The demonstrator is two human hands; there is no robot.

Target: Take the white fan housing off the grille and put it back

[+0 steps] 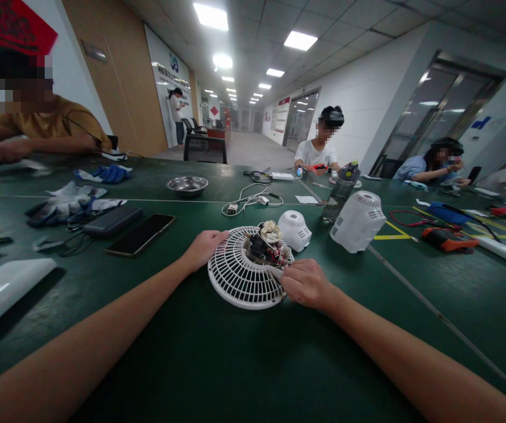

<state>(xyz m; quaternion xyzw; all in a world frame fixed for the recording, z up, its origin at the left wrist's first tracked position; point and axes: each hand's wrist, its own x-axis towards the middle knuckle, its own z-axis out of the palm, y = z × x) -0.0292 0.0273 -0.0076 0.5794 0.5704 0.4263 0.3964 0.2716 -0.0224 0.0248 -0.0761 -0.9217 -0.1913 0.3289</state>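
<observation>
A round white fan grille (239, 288) lies on the green table in front of me. On it sits an exposed fan motor (261, 247) with wires and a cream-coloured part on top. My left hand (204, 249) grips the grille's left rim, its fingers closed round the edge. My right hand (306, 283) is closed at the grille's right side, on a slim white piece (274, 272) that points toward the motor; its far end inside the fist is hidden. Just behind the motor stands a small white vented cover (294, 230).
A larger white housing (358, 222) and a water bottle (341, 191) stand at right, near a multimeter (449, 239). White cables (255, 202) and a metal bowl (187, 185) lie beyond the grille. A phone (140, 234), a dark case (112, 221) and gloves (65, 202) are at left. Other people sit around the table.
</observation>
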